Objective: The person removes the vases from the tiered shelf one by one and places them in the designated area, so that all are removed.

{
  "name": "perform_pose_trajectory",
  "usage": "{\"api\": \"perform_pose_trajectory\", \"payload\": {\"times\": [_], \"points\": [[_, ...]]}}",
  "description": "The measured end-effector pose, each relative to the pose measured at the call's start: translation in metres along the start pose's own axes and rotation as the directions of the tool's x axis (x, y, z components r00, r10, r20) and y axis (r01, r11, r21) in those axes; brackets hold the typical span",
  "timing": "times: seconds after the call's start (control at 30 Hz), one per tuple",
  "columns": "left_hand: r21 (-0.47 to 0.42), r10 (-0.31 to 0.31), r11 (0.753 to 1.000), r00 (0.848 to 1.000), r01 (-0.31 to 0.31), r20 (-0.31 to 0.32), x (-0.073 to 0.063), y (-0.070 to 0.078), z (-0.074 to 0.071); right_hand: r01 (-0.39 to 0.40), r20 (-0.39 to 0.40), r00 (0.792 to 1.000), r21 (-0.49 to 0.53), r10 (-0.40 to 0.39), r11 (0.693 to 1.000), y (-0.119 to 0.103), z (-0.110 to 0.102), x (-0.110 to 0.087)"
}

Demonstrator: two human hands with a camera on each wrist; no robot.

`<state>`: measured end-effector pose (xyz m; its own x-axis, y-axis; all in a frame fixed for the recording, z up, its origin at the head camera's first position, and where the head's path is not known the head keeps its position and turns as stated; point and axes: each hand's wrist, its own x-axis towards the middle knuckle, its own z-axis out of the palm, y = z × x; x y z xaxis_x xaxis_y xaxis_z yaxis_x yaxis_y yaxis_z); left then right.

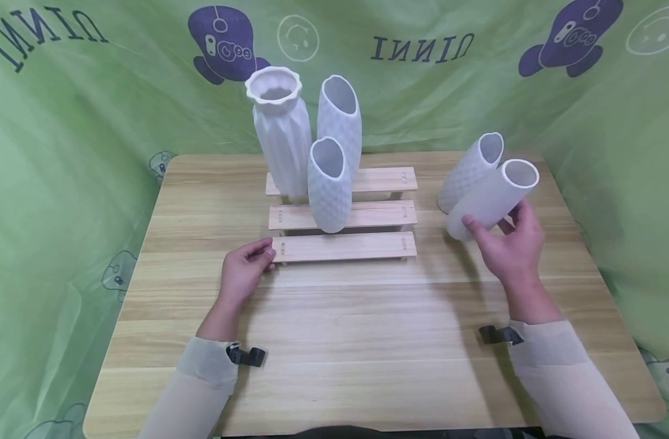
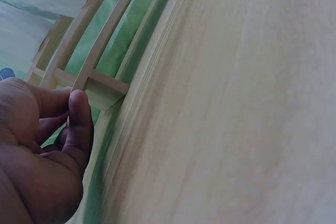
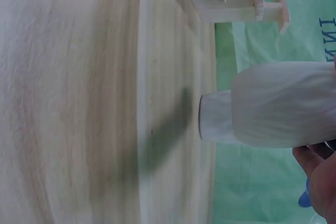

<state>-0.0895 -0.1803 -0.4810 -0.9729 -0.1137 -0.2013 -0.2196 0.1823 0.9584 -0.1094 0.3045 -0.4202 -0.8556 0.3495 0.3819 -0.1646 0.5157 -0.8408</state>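
Observation:
My left hand (image 1: pixel 244 271) pinches the left end of the lowest step of a three-tier wooden stand (image 1: pixel 362 247); in the left wrist view, thumb and finger meet at the step's edge (image 2: pixel 84 72). My right hand (image 1: pixel 512 247) grips a smooth white vase (image 1: pixel 485 204), tilted with its round mouth to the upper right. The right wrist view has this vase (image 3: pixel 283 103) raised off the table. Just behind it stands a textured white vase (image 1: pixel 460 177) with a slanted mouth, partly hidden.
A tall fluted vase (image 1: pixel 282 146) with a wavy rim and a slant-mouthed vase (image 1: pixel 340 128) are at the stand's back. A shorter textured vase (image 1: pixel 330 198) sits on the middle step. Green printed cloth (image 1: pixel 438 103) surrounds the wooden table (image 1: pixel 367 353) at the back and sides.

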Motion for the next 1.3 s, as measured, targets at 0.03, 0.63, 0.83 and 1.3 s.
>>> {"api": "perform_pose_trajectory", "payload": {"times": [0.03,0.63,0.83,1.3], "points": [[-0.002,0.001,1.000,1.000,-0.001,0.000,0.000,0.000,0.000,-0.008,-0.001,1.000,-0.003,0.008,1.000,0.002,0.000,0.000],[0.015,0.008,1.000,1.000,-0.008,-0.007,-0.001,0.000,0.001,-0.063,-0.059,0.996,-0.040,0.061,0.997,0.022,-0.011,0.008],[0.022,0.009,1.000,1.000,-0.008,-0.020,-0.001,0.000,0.002,-0.116,-0.058,0.992,-0.066,0.112,0.991,0.028,-0.015,0.012],[0.030,-0.004,1.000,1.000,0.005,-0.014,-0.001,0.001,0.001,-0.241,-0.030,0.971,-0.072,0.239,0.968,0.043,-0.017,0.029]]}}
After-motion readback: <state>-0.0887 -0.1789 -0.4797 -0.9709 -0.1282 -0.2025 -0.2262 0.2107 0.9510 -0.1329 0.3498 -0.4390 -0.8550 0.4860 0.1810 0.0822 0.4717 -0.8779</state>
